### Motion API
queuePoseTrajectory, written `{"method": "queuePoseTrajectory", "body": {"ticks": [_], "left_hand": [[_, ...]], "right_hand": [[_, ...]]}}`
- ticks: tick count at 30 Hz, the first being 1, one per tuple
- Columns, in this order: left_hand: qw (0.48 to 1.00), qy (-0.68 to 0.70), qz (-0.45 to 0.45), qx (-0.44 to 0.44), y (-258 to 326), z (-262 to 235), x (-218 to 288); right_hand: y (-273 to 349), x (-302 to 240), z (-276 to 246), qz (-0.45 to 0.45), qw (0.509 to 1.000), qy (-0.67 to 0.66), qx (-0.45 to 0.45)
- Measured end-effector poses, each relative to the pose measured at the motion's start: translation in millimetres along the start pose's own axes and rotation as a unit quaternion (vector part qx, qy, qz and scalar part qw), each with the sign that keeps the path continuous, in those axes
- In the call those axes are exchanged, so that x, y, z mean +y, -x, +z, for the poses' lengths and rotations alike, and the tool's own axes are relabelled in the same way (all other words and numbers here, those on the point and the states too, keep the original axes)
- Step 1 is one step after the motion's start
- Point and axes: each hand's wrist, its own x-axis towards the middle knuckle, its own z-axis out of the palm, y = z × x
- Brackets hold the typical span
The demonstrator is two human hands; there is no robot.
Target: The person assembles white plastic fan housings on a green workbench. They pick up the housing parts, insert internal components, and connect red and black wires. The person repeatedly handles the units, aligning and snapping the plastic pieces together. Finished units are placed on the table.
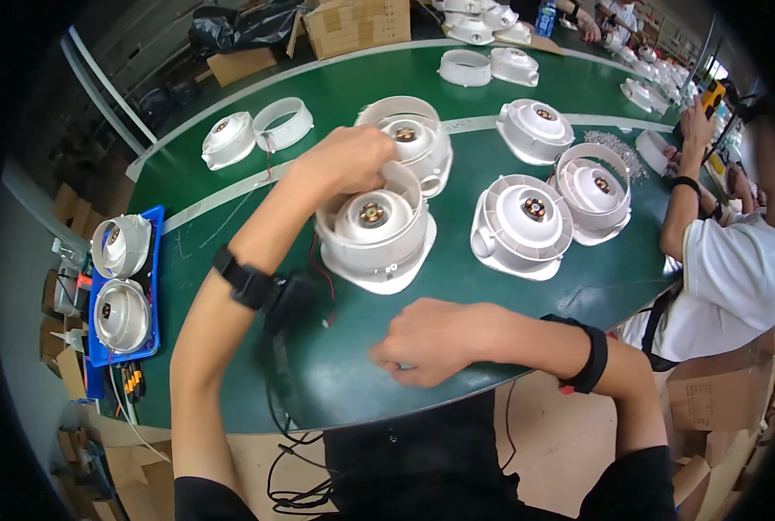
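1. The left hand (346, 161) is closed over the upper rim of a white round fan housing (375, 227), gripping it from above at its far-left side.
2. That housing stands on the green bench (457, 291), near the middle and a little back from the near edge, with a copper-coloured motor hub showing in its centre; a thin red wire (322, 276) trails from its left side toward the near edge.
3. The right hand (426, 340) rests on the bench close to the near edge, fingers curled in loosely; whether it holds anything cannot be told. It lies nearer to the person than the housing and apart from it.
4. More white housings (521, 224) sit just to the right and behind the held one, toward the far edge.
5. At the bench's left end a blue tray (152, 286) carries two more housings.
6. Another person's arm (684, 204) reaches in at the right edge, beside a heap of small screws (613, 148).
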Motion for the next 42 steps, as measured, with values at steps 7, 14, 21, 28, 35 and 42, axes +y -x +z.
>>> {"method": "queuePoseTrajectory", "body": {"ticks": [7, 14, 21, 28, 35, 42], "left_hand": [[0.998, 0.062, 0.024, 0.004, -59.0, 1.7, 8.3], [0.953, 0.035, 0.146, 0.263, 22.0, -19.8, -18.9], [0.98, -0.08, -0.131, 0.128, 273.2, -38.1, -86.3], [0.902, -0.061, -0.424, -0.055, 395.8, -39.9, -165.3], [0.893, -0.024, -0.448, -0.042, 419.0, -34.0, -221.1], [0.898, -0.094, -0.416, -0.107, 412.9, -33.4, -242.8]], "right_hand": [[-4.7, 2.4, -4.3, 0.015, 0.999, -0.031, 0.004], [-1.3, -3.0, -11.8, 0.073, 0.996, -0.03, -0.039], [-10.6, -4.2, -21.2, 0.032, 0.995, -0.066, -0.064], [-26.4, 12.8, -40.8, 0.074, 0.971, -0.179, -0.142], [-32.6, 19.8, -38.9, 0.138, 0.937, -0.281, -0.155], [-34.8, 20.3, -38.8, 0.163, 0.92, -0.317, -0.164]]}}
